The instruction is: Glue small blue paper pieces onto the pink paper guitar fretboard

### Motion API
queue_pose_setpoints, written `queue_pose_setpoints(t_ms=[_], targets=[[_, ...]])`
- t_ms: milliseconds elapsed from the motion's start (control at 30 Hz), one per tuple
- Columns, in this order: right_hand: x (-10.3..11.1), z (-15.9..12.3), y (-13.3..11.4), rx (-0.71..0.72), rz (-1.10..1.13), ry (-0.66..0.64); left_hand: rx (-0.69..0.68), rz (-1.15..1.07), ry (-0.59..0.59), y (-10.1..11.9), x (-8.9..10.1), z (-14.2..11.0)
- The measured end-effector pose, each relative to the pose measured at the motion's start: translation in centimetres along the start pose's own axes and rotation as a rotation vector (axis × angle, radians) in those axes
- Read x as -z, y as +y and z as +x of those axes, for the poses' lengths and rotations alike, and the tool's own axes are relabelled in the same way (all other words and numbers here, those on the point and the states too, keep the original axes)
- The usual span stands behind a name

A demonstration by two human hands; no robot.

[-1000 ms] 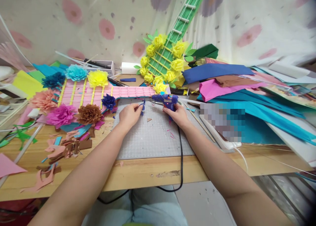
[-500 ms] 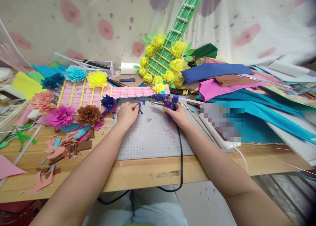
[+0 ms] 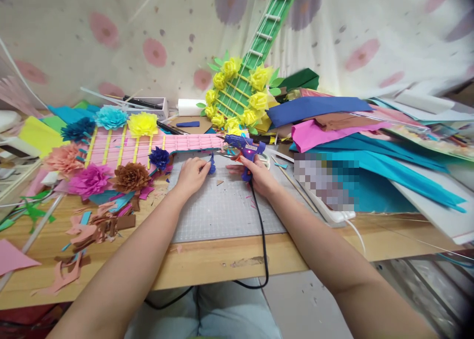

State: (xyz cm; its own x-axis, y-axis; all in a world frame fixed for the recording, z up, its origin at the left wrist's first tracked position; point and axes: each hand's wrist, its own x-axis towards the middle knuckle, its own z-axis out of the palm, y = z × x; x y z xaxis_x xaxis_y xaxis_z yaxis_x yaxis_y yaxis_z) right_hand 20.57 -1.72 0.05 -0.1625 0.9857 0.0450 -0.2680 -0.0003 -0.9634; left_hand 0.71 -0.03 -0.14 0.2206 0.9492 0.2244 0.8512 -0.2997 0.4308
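Small deep-blue crumpled paper piece (image 3: 212, 166): above the far left part of the grey gridded cutting mat (image 3: 225, 213), pinched in the left hand (image 3: 193, 176). Left hand: back upward, thumb and forefinger closed together at the paper, other fingers curled under; forearm slants in from beyond the mat's near left corner.

Blue-violet plastic glue gun (image 3: 244, 145): over the mat's far right part, nozzle pointing left. Right hand (image 3: 258, 175): wrapped part-way round the handle, thumb across its back, some fingers extended leftward beneath the gun; forearm comes in from the mat's near right, elbow bent. Black cable (image 3: 263, 230) drops from the handle across the mat and over its near edge.

Pink guitar-shaped paper model with paper flowers (image 3: 115, 149): left of the mat, neck along its far edge. Green guitar-shaped model with yellow paper roses (image 3: 255, 58): behind the mat, tilted.
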Motion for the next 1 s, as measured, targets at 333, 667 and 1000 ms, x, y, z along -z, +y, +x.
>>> queue_pose_setpoints(t_ms=[333,667,1000], targets=[[0.1,0.2,0.3,-0.038,-0.064,0.021,-0.006,0.051,0.076,0.0,0.1,-0.1],[1.2,-0.1,-0.5,-0.037,-0.467,0.185,0.182,-0.270,0.161,-0.1,-0.5,0.1],[1.6,-0.2,0.5,0.002,-0.742,0.099,0.172,-0.061,0.168,0.5,-0.2,-0.2]])
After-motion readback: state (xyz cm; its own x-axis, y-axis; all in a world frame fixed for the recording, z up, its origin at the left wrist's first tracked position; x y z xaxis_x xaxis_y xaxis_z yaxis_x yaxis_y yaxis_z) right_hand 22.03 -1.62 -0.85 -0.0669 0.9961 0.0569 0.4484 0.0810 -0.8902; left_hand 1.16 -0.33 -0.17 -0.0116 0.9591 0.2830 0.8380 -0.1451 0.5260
